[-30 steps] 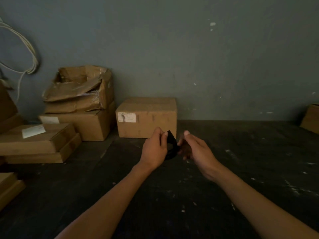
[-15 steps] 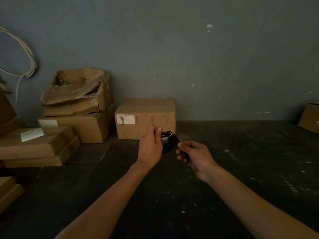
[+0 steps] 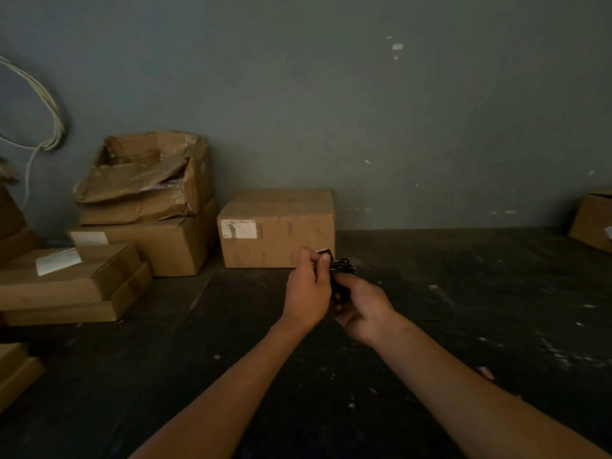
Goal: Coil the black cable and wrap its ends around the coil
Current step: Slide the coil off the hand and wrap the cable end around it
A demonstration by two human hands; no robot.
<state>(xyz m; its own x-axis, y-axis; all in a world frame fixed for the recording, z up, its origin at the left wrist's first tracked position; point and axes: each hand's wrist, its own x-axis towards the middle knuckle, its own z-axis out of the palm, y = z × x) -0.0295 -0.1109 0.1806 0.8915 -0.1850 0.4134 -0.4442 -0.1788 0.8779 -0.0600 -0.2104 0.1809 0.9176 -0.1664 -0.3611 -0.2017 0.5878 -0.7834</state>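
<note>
The black cable (image 3: 342, 267) is a small tight coil held between both hands above the dark floor, just in front of a cardboard box. My left hand (image 3: 309, 289) pinches a cable end with its plug tip showing above the thumb and forefinger. My right hand (image 3: 362, 308) is curled under and around the coil from the right, and most of the coil is hidden by its fingers. The two hands touch each other.
A closed cardboard box (image 3: 276, 226) stands against the grey wall right behind my hands. Stacked and crushed boxes (image 3: 142, 207) fill the left side, with flat boxes (image 3: 66, 283) nearer. Another box (image 3: 592, 220) sits far right. White cables (image 3: 49, 127) hang on the wall.
My hands have drawn together. The right hand dropped lower and closed under the coil, and the left hand now pinches the cable end above it.
</note>
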